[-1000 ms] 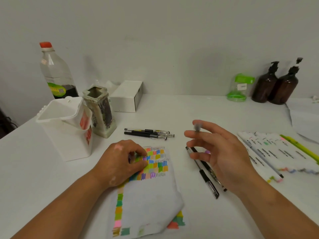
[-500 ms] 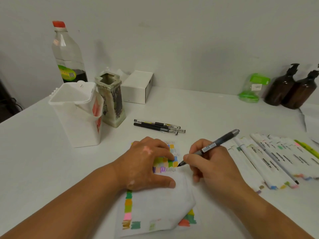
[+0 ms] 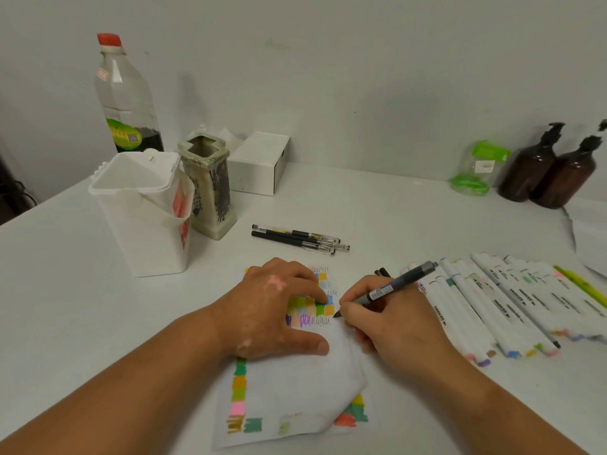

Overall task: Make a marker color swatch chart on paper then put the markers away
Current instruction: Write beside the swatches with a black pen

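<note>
So the white table (image 3: 394,218) is carrying everything here. The paper (image 3: 295,389) is lying front and center, colored swatches running along its edges, bottom right corner curling up. Markers (image 3: 492,300) are sitting in a row off to the right, caps on. Left hand (image 3: 272,310) is pressing flat on the paper, fingers spread out, gripping nothing. Right hand (image 3: 391,320) is pinching a dark pen (image 3: 394,285) with its fingers curled tight, tip touching the paper just beside some squiggles.
</note>
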### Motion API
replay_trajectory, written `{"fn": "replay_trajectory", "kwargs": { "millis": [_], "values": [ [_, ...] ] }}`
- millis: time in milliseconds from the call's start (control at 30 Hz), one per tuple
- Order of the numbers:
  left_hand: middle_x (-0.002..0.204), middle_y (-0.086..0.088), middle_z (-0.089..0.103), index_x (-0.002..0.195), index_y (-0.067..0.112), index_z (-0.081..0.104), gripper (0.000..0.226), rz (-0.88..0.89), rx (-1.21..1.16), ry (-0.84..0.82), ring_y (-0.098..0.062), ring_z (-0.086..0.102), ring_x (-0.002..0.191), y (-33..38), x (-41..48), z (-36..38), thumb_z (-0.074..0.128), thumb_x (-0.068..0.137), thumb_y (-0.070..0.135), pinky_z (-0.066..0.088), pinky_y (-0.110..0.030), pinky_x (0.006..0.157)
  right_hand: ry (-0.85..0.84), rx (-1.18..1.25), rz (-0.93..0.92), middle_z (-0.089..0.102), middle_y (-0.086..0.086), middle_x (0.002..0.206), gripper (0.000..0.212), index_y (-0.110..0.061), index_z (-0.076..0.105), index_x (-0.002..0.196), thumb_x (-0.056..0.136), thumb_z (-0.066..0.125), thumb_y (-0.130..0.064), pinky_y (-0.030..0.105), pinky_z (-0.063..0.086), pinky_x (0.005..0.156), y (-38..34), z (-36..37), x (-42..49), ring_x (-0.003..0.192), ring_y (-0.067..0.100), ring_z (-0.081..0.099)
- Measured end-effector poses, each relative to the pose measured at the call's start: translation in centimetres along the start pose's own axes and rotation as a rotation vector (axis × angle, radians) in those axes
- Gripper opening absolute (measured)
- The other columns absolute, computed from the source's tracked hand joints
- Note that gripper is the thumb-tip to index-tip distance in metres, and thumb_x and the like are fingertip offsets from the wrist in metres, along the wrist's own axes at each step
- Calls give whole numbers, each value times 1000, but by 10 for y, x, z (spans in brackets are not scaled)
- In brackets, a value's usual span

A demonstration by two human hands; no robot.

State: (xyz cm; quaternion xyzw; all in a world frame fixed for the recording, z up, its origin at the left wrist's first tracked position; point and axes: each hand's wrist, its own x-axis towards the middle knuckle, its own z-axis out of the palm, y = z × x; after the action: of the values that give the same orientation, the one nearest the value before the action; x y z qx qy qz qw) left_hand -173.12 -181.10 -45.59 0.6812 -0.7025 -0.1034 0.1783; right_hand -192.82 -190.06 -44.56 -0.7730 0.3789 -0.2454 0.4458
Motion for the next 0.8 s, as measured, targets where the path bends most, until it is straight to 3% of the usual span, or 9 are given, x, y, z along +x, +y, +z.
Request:
{"fn": "replay_trajectory", "kwargs": {
  "millis": [467, 800],
  "values": [
    [136, 26, 46, 128, 47, 57, 75, -15, -1, -19, 0, 36, 127, -1, 1, 0, 59, 65, 87, 37, -38, 107, 10, -92, 15, 67, -7, 59, 12, -25, 70, 74, 82, 70, -17, 17, 45, 48, 0, 1, 0, 46, 5, 57],
    [137, 26, 45, 129, 47, 57, 76, -12, -3, -25, 2, 35, 127, -1, 1, 1, 58, 65, 87, 36, -38, 108, 23, -136, 24, 68, -6, 66, 8, -24, 69, 74, 81, 70, -20, 22, 45, 51, 2, 1, 1, 52, 5, 56]
  ]
}}
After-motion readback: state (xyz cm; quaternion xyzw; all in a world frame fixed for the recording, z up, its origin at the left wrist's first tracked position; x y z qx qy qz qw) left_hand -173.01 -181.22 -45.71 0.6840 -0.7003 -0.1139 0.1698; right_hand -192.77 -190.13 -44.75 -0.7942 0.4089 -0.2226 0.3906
